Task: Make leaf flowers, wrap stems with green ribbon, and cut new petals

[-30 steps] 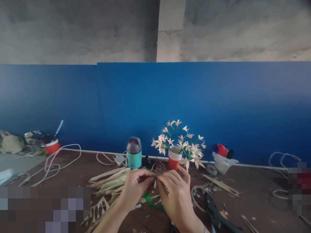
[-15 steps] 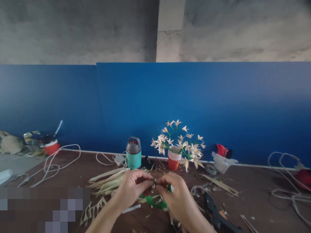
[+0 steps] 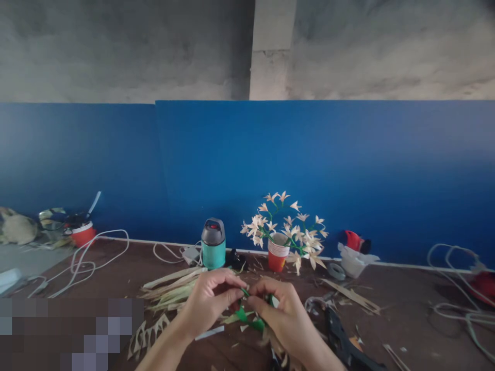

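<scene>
With our left hand [image 3: 211, 299] and right hand [image 3: 284, 309] we pinch 1 thin green strand [image 3: 245, 292]; loosening either pinch could let it slip.

A partition [image 3: 216, 154] runs along the back of the table [image 3: 410, 314], with a wall [image 3: 116, 51] rising behind it. Near its foot, from left to right, come a tub [image 3: 83, 237], an adapter [image 3: 190, 254], a jug [image 3: 213, 252], a cup [image 3: 277, 260] with flowers [image 3: 309, 239] standing in it, a tape roll [image 3: 336, 271] and a bowl [image 3: 353, 265]. Husk strips [image 3: 174, 286] lie before the jug, beside the left hand [image 3: 209, 301]. That hand and the right hand [image 3: 280, 309] nearly meet before the cup, a stem [image 3: 245, 292] between their fingertips and a ribbon [image 3: 257, 324] below (hanging or lying, I cannot tell). A glue gun [image 3: 344, 340] lies right of the right hand; well beyond, at the far right, lies a cable [image 3: 450, 309].
</scene>
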Tool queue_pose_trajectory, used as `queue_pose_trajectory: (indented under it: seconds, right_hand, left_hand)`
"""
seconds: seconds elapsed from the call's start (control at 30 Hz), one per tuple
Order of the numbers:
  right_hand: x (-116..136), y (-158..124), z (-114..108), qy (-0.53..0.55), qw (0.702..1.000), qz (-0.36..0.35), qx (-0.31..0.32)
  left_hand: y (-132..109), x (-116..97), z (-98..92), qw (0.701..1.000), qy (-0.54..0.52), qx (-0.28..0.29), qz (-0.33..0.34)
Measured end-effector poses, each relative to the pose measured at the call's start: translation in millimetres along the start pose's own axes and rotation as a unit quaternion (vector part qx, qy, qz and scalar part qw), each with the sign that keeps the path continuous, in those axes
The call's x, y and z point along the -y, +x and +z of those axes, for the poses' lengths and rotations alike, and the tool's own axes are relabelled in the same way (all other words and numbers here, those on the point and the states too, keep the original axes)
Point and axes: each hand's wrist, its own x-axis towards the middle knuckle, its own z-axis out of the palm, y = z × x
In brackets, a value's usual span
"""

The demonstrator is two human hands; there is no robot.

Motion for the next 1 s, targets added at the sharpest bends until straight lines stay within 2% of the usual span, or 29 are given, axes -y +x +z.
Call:
queue_pose_trajectory:
  seconds: [0.03,0.1,0.2,0.23,0.3,0.37,0.4,0.43,0.5,0.57,0.63,0.73,0.83,0.93,1.0]
  right_hand:
    - [-0.9,0.4,-1.2,0.076,0.995,0.051,0.040]
    - [-4.4,1.7,-3.1,0.199,0.966,0.116,0.115]
    - [-9.6,5.0,-4.5,0.262,0.938,0.147,0.175]
    - [-10.2,6.2,-4.5,0.248,0.942,0.148,0.172]
    - [-9.3,7.7,-3.7,0.170,0.968,0.130,0.129]
    - [-7.3,7.1,-1.4,0.030,0.996,0.071,0.055]
    - [-6.6,5.9,0.5,-0.048,0.998,0.025,0.013]
    - [-6.7,4.3,2.9,-0.121,0.992,-0.027,-0.027]
    - [-9.2,0.9,8.6,-0.228,0.958,-0.138,-0.106]
    - [-13.6,-1.3,14.1,-0.278,0.920,-0.225,-0.159]
    - [-17.6,-1.5,17.4,-0.299,0.896,-0.270,-0.185]
    - [-19.3,0.0,17.5,-0.318,0.884,-0.282,-0.193]
    - [-16.1,0.7,14.1,-0.311,0.892,-0.275,-0.177]
    - [-10.0,0.8,8.1,-0.264,0.929,-0.230,-0.119]
    - [-5.4,1.5,2.0,-0.212,0.963,-0.155,-0.064]
  left_hand:
    - [-1.2,-1.8,-1.0,1.000,0.003,0.016,0.004]
    - [-3.7,-6.5,-1.9,0.999,0.024,0.036,0.007]
    - [-5.9,-12.0,-0.4,0.997,0.062,0.038,-0.002]
    - [-5.8,-12.2,0.6,0.997,0.068,0.031,-0.010]
    - [-4.1,-9.8,3.0,0.997,0.078,0.008,-0.026]
    - [-1.2,-4.6,5.9,0.996,0.084,-0.024,-0.036]
    - [0.4,-1.7,7.6,0.995,0.079,-0.039,-0.039]
    - [1.9,1.2,9.5,0.995,0.069,-0.051,-0.043]
    - [4.3,5.9,13.6,0.995,0.038,-0.071,-0.058]
    - [5.9,9.3,17.1,0.992,0.012,-0.090,-0.082]
    - [7.0,12.0,18.4,0.990,0.004,-0.106,-0.095]
    - [7.9,16.4,14.8,0.994,0.013,-0.083,-0.077]
    - [7.8,20.1,6.8,0.998,0.046,-0.041,-0.025]
    - [6.8,18.7,0.0,0.991,0.119,-0.030,0.047]
    - [5.9,14.3,-1.5,0.986,0.151,-0.017,0.073]
